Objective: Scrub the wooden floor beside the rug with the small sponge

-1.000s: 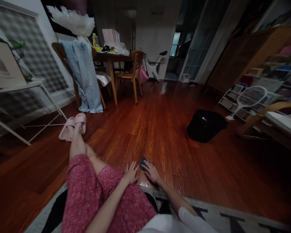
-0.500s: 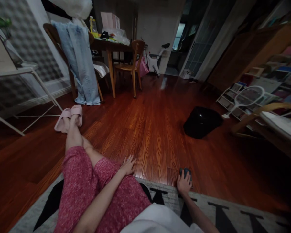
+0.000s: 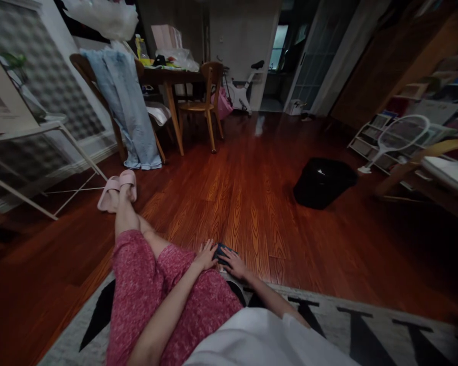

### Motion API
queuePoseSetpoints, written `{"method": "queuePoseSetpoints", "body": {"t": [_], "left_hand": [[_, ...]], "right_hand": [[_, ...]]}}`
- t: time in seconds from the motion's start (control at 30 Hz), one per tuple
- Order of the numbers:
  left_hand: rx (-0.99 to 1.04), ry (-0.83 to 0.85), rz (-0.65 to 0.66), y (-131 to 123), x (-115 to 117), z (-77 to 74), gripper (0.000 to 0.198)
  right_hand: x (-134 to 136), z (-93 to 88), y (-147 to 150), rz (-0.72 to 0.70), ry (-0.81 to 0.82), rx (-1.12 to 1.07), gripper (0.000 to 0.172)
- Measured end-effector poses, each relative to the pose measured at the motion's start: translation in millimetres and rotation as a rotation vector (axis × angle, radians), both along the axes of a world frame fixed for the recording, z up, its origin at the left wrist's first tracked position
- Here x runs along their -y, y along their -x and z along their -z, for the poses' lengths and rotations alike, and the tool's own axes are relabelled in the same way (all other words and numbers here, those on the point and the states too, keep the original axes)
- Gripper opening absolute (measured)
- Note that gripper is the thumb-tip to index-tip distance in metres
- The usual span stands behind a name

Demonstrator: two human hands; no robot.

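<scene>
My right hand (image 3: 232, 263) lies over a small dark blue flat thing (image 3: 221, 252), its fingers spread across the top. The thing looks rectangular, and its kind is unclear in the dim light; part of it is hidden beneath the fingers. Close by on the left, my left hand (image 3: 206, 255) rests at the edge of my thigh, fingers outstretched and holding nothing. Its fingertips are near the blue thing; whether they touch it I cannot tell. Below both hands are my red patterned trousers (image 3: 209, 300) and the wooden floor (image 3: 229, 203).
I sit on a grey and black rug (image 3: 328, 310), legs stretched left in pink slippers (image 3: 127, 179). A black bin (image 3: 324, 183) stands right on the floor. Jeans (image 3: 125, 112) hang over a chair by the table (image 3: 168, 76). A white racket-shaped thing (image 3: 402, 134) leans against shelves.
My right hand has slid left with the dark blue thing, from the floor near the rug's edge to beside my left hand. The left hand stays by the thigh. The view has shifted slightly.
</scene>
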State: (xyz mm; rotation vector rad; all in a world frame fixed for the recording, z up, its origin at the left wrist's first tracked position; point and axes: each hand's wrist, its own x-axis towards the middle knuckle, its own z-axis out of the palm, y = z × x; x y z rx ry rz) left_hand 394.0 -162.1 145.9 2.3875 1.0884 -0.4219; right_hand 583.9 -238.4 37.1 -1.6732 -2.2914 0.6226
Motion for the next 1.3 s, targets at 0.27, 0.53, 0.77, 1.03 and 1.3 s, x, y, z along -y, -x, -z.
{"method": "queuePoseSetpoints", "body": {"t": [0.27,0.53,0.77,1.03,1.3], "left_hand": [[0.012,0.039,0.007,-1,-4,5.7,0.077],[-0.008,0.032,0.034,1,-5,7.1,0.076],[-0.031,0.005,0.037,0,-5,5.3,0.075],[-0.014,0.012,0.008,2,-5,10.2,0.075],[0.006,0.070,0.003,-2,-5,7.9,0.077]], "right_hand": [[139,28.6,-169,0.648,-0.174,0.202,0.055],[135,44.9,-158,1.283,-0.075,0.262,0.061],[40,35.6,-19,0.588,-0.122,0.181,0.057],[20,23.0,-11,0.194,-0.158,0.080,0.053],[127,37.3,-195,1.080,-0.135,0.167,0.057]]}}
